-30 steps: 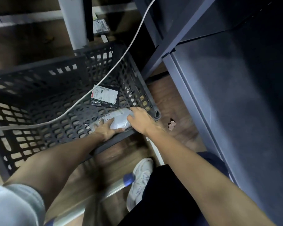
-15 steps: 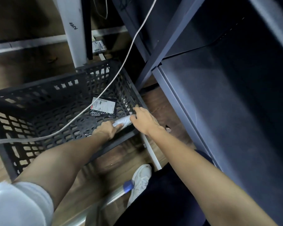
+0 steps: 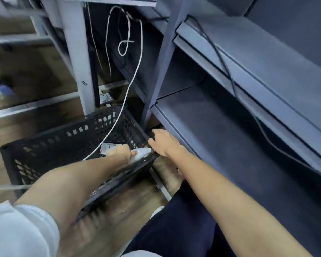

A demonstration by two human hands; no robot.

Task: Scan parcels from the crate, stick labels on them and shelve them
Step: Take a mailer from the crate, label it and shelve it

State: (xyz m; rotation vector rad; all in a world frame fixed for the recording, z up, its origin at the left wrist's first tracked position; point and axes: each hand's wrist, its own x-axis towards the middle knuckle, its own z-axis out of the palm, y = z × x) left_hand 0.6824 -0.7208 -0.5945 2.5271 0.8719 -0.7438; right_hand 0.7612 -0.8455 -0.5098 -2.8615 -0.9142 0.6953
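One black lattice crate (image 3: 50, 145) sits on the wooden floor (image 3: 119, 216) at about 9 o'clock from the frame's centre. The left hand (image 3: 120, 153) reaches over the crate's near rim and grips one pale grey parcel (image 3: 142, 152) at the crate's right corner. The right hand (image 3: 164, 141), at 3 o'clock from the parcel and just beside it, lies with loosely spread fingers against the crate's right edge, holding nothing. A second parcel with a white label (image 3: 107, 147) lies on the crate floor at 9 o'clock from the left hand, partly hidden. One white cable (image 3: 130, 80) drops from 12 o'clock into the crate. Grey shelving (image 3: 220, 127) fills the 3 o'clock side; two bare shelf boards show, possibly more, as the view is blurred.
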